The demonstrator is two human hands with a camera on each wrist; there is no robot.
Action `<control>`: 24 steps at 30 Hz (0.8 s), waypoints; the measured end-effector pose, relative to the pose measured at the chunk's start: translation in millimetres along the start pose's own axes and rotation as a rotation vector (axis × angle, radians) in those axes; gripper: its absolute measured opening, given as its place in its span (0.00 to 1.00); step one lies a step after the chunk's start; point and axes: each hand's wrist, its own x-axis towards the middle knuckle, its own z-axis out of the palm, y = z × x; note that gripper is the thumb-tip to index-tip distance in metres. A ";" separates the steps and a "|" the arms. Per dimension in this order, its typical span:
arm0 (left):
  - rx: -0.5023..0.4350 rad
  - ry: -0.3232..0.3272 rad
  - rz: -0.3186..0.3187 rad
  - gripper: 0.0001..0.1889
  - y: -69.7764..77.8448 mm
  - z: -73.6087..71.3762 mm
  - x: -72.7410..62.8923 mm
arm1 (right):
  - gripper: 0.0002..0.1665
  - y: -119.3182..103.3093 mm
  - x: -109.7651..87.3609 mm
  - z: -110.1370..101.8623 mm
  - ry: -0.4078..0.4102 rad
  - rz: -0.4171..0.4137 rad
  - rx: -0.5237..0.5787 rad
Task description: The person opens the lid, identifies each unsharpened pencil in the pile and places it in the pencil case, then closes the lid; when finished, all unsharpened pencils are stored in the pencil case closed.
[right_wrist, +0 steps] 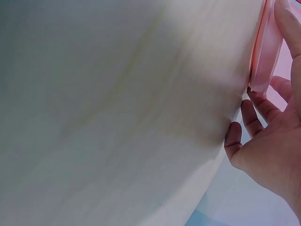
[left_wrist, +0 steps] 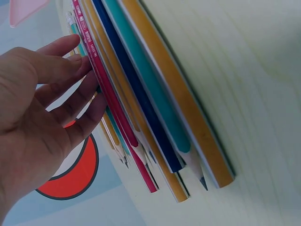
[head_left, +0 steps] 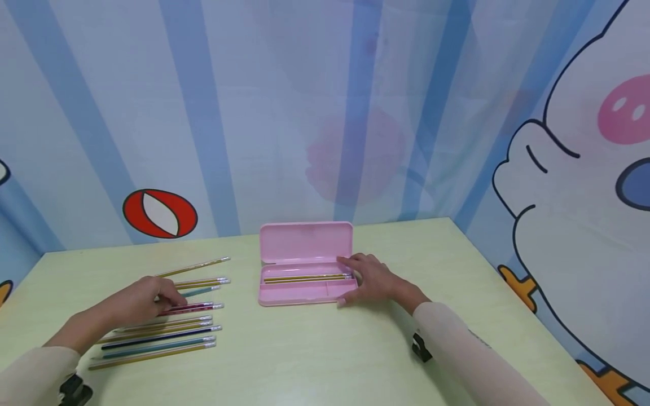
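My left hand [head_left: 144,299] reaches over a row of pencils at the left of the table. In the left wrist view its fingertips are right at a red pencil [left_wrist: 101,70], the thumb apart from it. A pink pencil case [head_left: 291,294] lies with its lid [head_left: 306,242] raised at the back. Two yellowish pencils [head_left: 307,278] lie in its long rear compartment. My right hand [head_left: 376,279] holds the case's right end, thumb at the front corner and fingers by the lid hinge. Seen from the right wrist, the fingers of that hand [right_wrist: 270,136] bend around the case's end.
Yellow, teal and dark blue pencils lie side by side near the left hand, among them a dark blue pencil [head_left: 162,336] and a teal pencil [head_left: 159,348]. One yellow pencil [head_left: 195,267] lies slanted farther back. A printed curtain [head_left: 284,113] hangs behind the pale wooden table [head_left: 284,361].
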 end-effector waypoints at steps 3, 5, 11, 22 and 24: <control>-0.005 -0.001 -0.005 0.15 -0.3 1.8 0.3 | 0.61 0.7 -0.1 0.9 -0.002 0.004 0.005; -0.006 0.003 -0.002 0.15 -0.5 3.0 0.4 | 0.61 1.2 0.0 1.5 -0.002 0.004 0.004; 0.020 0.030 0.028 0.15 -0.8 6.7 2.1 | 0.61 0.4 -0.3 1.8 -0.004 0.006 0.005; 0.082 0.060 -0.005 0.15 -2.7 11.6 8.3 | 0.61 -0.1 0.2 0.6 -0.007 0.013 0.009; 0.091 0.065 -0.008 0.15 -2.7 12.5 8.2 | 0.61 -0.3 0.4 0.7 -0.009 0.013 0.012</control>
